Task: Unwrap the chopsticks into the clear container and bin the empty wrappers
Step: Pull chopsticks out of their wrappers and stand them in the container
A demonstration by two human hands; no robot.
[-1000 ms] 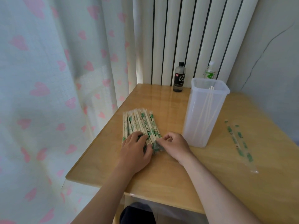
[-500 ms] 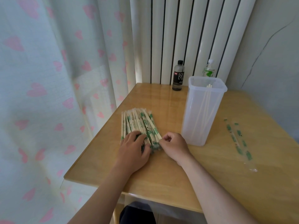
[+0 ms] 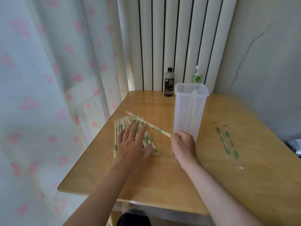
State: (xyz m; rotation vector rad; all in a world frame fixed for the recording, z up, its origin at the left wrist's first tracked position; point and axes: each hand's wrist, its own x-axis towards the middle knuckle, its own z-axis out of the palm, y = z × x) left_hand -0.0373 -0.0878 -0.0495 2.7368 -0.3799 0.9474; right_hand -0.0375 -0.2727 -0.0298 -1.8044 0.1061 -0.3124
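A moment ago both hands were bunched at the near end of the pile of wrapped chopsticks [image 3: 121, 128]. Now the right hand [image 3: 182, 145] is pinching one wrapped pair [image 3: 149, 125] by its near end and drawing it out slantwise, its far end reaching past the left fingertips. The left hand [image 3: 133, 144] is lying on the pile with fingers spread and straight, seemingly steadying it, though it is blurred. I'd say the next pair is being singled out for unwrapping.

Just beyond the right hand, the clear container [image 3: 179, 115] is standing upright on the desk [image 3: 162, 176], with a few bare chopsticks [image 3: 193, 108] leaning inside. Two empty wrappers [image 3: 226, 141] are lying to the right of that hand, not yet binned. No bin is showing.
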